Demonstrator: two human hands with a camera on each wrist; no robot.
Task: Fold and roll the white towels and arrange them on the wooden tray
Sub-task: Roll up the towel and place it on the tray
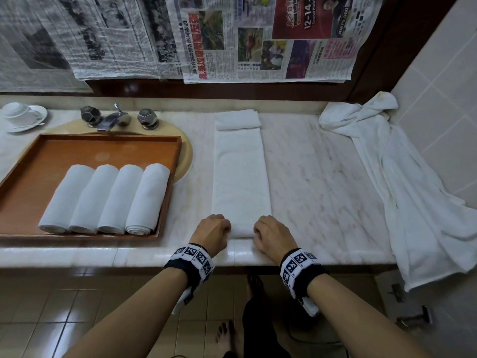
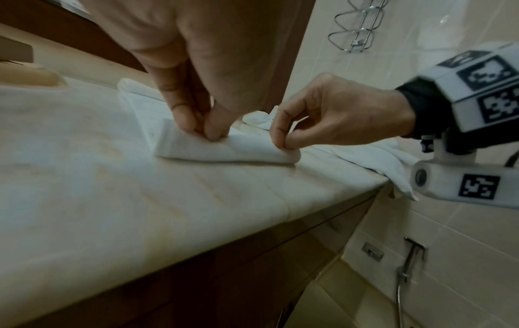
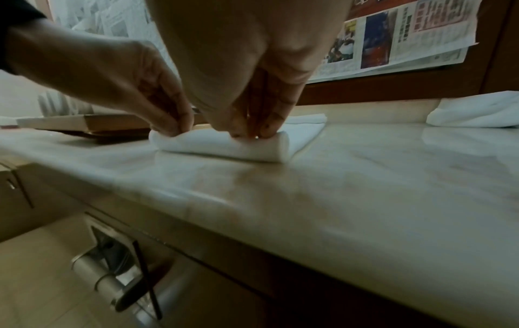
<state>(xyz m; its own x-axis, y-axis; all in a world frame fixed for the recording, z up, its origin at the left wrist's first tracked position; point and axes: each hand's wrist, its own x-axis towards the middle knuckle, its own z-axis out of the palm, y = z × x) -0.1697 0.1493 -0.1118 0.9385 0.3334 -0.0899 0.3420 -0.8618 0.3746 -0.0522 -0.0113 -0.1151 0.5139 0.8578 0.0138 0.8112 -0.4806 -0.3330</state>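
Note:
A long folded white towel lies on the marble counter, running away from me. Its near end is curled into a small roll. My left hand pinches the roll's left part with curled fingers. My right hand pinches its right part. To the left, the wooden tray holds several rolled white towels side by side along its near edge.
A loose white towel sprawls on the right of the counter and hangs over its front edge. A small folded towel lies at the strip's far end. Behind the tray stand a faucet and a cup on a saucer.

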